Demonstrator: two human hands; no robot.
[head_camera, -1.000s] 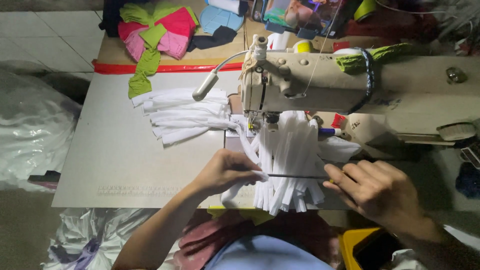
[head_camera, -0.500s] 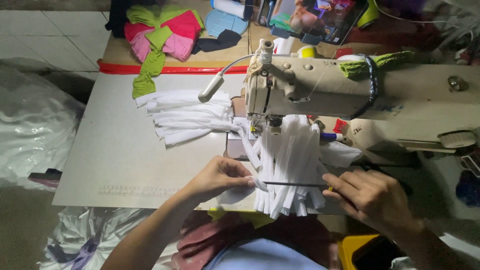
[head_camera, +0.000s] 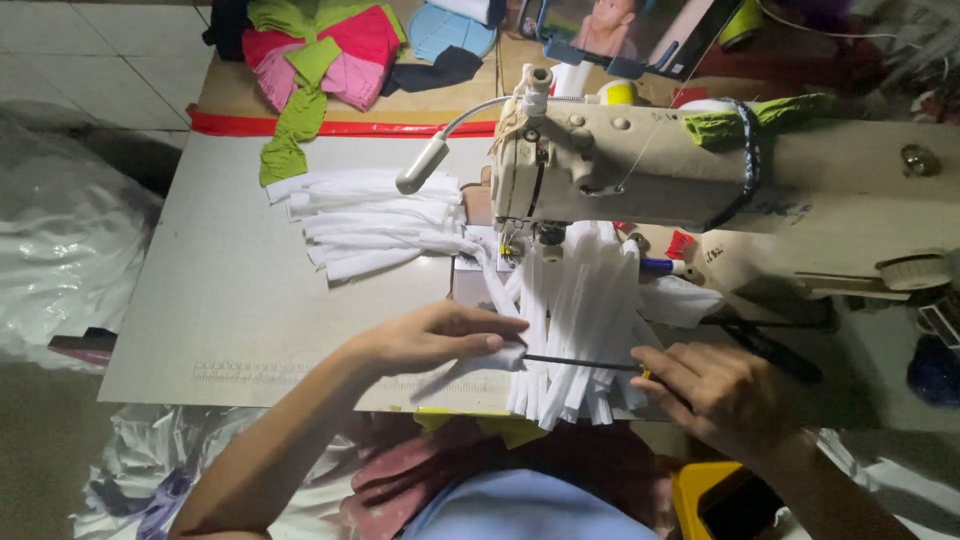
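Pinching the near end of one white fabric strip (head_camera: 500, 357), the left hand (head_camera: 430, 338) keeps its fingers (head_camera: 495, 343) narrow, at centre frame. Right hand (head_camera: 715, 390), lower right, has its fingers closed on a thin dark rod (head_camera: 580, 362) lying across the bundle of white strips (head_camera: 575, 320) on the table (head_camera: 200, 300), below the sewing machine (head_camera: 640, 165). Strips appear light, soft and limp; best gripped near an end.
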